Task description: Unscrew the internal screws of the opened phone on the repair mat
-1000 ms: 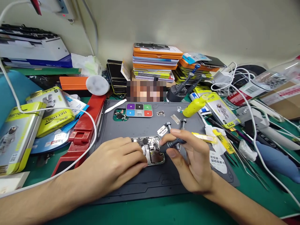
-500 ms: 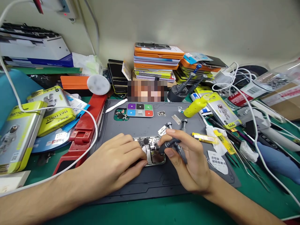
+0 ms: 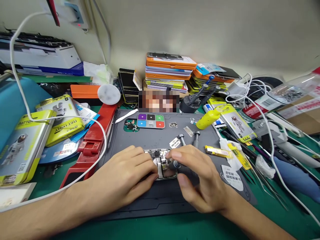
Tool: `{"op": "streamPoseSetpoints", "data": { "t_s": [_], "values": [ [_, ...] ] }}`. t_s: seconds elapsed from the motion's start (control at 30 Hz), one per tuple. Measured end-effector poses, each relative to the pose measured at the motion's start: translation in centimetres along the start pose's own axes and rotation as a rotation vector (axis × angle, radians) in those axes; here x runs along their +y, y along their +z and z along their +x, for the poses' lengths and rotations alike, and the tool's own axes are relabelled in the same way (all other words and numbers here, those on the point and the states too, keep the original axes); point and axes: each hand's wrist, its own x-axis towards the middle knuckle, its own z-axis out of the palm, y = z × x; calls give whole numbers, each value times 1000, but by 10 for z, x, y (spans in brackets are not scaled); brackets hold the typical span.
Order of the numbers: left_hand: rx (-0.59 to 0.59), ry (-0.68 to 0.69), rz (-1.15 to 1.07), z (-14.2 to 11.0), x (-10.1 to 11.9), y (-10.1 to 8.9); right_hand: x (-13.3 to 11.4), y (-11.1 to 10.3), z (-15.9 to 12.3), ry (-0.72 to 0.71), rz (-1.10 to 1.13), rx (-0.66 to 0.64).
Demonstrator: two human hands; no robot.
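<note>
An opened phone (image 3: 162, 170) with bare inner parts lies on the dark work mat (image 3: 140, 210). My left hand (image 3: 132, 173) rests over its left part, fingers curled and thumb at the near edge, gripping it. My right hand (image 3: 200, 180) is at its right part, with a dark screwdriver (image 3: 175, 164) between index finger and thumb. The screwdriver's tip is hidden. Just behind that hand, two more dark screwdrivers (image 3: 196, 138) lie beside a razor blade (image 3: 175, 143).
A colored tray (image 3: 151, 121) and a small circuit board (image 3: 131, 125) sit toward the back of the mat. A yellow bottle (image 3: 207, 120) stands at back right. Battery boxes (image 3: 18, 150) and a red clamp-like tool (image 3: 93, 143) line the left; tweezers (image 3: 271, 181) lie right.
The view has shifted slightly. My right index finger and thumb have spread wider around the screwdriver, which now points differently. My left hand stays on the phone.
</note>
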Motion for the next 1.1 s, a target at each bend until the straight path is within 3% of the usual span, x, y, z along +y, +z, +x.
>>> {"op": "streamPoseSetpoints", "data": {
  "t_s": [0.33, 0.6, 1.1],
  "values": [
    [46, 41, 66, -2, -4, -1, 0, 4, -3, 22, -10, 51],
    [95, 48, 55, -5, -10, 0, -5, 10, -12, 81, 142, 91],
    [32, 1, 37, -3, -6, 0, -5, 10, -11, 97, 259, 141]
  ]
}}
